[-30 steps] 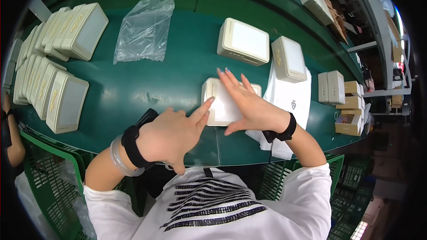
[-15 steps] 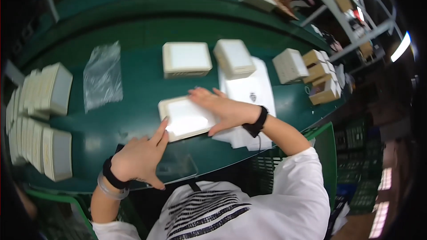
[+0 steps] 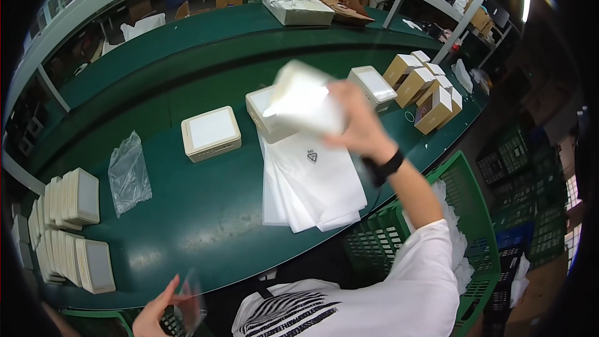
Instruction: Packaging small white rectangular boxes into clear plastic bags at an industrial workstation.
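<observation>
Pale box [image 3: 304, 103] (blurred) sits in right grip [image 3: 362, 122].

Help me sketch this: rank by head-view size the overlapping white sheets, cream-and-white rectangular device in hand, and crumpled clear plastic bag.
1. White sheets
2. Held device, motion-blurred, edges approximate
3. Plastic bag

The table [image 3: 199, 218] is dark green, the held box [image 3: 306, 101] cream and white, the shirt [image 3: 368, 306] white with black wavy stripes.

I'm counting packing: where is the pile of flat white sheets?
Just right of centre in the head view, the pile lies on the green tabletop, pictured below the blurred cream-white box in the right hand.
</observation>
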A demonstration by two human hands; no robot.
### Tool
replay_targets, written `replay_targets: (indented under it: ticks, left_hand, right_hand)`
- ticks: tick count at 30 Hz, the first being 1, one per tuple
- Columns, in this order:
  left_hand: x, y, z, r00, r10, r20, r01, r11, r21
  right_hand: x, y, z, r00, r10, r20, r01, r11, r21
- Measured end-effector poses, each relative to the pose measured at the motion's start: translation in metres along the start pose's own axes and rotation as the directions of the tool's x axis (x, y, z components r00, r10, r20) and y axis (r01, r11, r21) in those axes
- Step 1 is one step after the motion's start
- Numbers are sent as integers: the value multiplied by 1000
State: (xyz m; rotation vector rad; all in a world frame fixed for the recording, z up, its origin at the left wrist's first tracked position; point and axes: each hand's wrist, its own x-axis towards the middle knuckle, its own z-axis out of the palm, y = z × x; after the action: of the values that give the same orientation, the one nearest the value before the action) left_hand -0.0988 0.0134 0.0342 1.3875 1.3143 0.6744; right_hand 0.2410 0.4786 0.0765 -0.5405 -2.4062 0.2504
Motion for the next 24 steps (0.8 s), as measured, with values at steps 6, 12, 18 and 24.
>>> replay_targets:
  ticks: [6, 12, 18, 24]
  left_hand:
    - [12, 8, 46, 909, -64, -411, -66, 953, -296]
    - [67, 20, 32, 822, -124, -556, -38, 962, -271]
    - [172, 50, 38, 613, 12, -790, 90, 992, 85]
    - [233, 31, 42, 337, -6, -941, 56, 998, 14]
  right_hand:
    - [-23, 189, -83, 834, 446, -324, -534, 800, -275]
    - [-21, 204, -67, 811, 547, -204, -584, 776, -240]
    - [-9, 27, -1, 990, 135, -37, -136, 990, -26]
    - [-37, -142, 107, 856, -159, 491, -333, 556, 762]
